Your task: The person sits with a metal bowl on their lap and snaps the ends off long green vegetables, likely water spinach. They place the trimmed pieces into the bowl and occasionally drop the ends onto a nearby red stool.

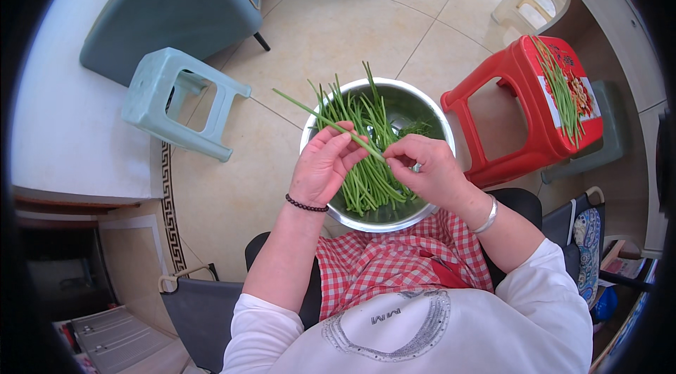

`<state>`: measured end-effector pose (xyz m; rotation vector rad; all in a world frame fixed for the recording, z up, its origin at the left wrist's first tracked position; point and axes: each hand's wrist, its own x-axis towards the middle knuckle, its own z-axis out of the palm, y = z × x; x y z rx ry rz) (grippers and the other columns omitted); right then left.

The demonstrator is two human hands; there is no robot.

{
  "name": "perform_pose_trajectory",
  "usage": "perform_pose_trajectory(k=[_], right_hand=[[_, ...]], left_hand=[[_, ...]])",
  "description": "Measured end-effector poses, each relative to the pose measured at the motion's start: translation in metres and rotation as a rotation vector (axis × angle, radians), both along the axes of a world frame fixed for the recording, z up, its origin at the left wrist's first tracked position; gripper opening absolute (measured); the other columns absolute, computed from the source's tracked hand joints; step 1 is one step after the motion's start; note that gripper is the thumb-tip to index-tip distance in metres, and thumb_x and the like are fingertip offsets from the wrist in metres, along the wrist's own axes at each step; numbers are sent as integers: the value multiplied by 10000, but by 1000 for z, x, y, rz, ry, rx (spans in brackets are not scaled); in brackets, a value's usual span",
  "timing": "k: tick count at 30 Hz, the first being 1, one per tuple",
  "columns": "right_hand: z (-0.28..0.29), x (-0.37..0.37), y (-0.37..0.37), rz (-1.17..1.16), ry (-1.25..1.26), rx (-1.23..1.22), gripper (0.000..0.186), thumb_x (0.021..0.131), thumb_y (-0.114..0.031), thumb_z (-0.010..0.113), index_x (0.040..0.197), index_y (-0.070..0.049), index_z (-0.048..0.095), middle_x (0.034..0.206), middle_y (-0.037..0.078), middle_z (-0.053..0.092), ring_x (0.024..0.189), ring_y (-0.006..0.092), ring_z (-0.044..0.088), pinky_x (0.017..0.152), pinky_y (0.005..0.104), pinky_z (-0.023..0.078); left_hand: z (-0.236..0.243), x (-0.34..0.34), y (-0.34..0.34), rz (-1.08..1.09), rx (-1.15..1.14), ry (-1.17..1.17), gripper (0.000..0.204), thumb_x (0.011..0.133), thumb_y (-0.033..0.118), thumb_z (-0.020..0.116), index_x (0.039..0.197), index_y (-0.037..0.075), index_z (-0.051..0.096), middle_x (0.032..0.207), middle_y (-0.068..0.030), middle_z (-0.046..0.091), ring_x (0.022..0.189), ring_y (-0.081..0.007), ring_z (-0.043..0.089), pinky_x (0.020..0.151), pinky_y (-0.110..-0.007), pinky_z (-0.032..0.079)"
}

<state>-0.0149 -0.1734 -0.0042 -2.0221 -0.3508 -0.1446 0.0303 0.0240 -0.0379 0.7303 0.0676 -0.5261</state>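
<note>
The left hand (324, 157) and the right hand (431, 164) share one long green stem (367, 148), held up over the silver bowl (420, 108). The left fingers are closed on it, with the thumb on one side and the fingers on the other. The right thumb and finger pinch together at its near end, though I cannot see all of how tight they are. The stem looks thin and soft, so it could bend or snap in the wrong spot if one hand pulls too hard. If the left grip is too loose, the stem might slip and fall on the pile of green stems (373, 184) in the bowl, and get mixed in. Its far end sticks out past the bowl's left edge, so a dropped stem might also land on the floor (239, 170). The stem's long way runs on a slant: one end points far and left, the other points near and right, toward the right hand. It looks almost straight. In the bowl, many stems point away from the person. More green stems (561, 96) lie along the top of the red stool (535, 106) at the right.
</note>
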Motion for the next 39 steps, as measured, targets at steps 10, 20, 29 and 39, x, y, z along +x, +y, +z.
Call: perform_pose_trajectory(k=[10, 20, 29, 39], right_hand=[[0, 3, -1, 119, -397, -290, 115, 659, -43, 657, 736, -82, 580, 675, 50, 567, 601, 229, 596, 534, 333, 485], [5, 9, -6, -9, -416, -318, 102, 673, -42, 649, 735, -61, 570, 680, 69, 567, 591, 241, 590, 526, 334, 479], [12, 20, -20, -208, -372, -249, 99, 716, -12, 641, 791, -51, 590, 714, 76, 594, 604, 231, 612, 529, 313, 487], [25, 41, -65, -570, -218, -14, 80, 797, -61, 619, 861, -13, 624, 697, 40, 606, 601, 85, 569, 567, 230, 460]], left_hand=[[2, 2, 5, -226, 82, 25, 296, 913, 65, 479, 1186, -45, 513, 964, -85, 627, 914, -195, 626, 819, -315, 534], [18, -7, -5, -395, 152, 26, 303, 922, 62, 450, 1208, -13, 516, 1002, -66, 613, 870, -171, 634, 806, -326, 543], [21, -9, -5, -471, 141, 21, 347, 919, 34, 436, 1257, -23, 484, 914, -29, 578, 843, -151, 604, 814, -330, 525], [11, -3, -1, -378, 213, 47, 348, 889, 6, 382, 1201, -64, 520, 806, 1, 497, 648, -76, 439, 579, -207, 400]])
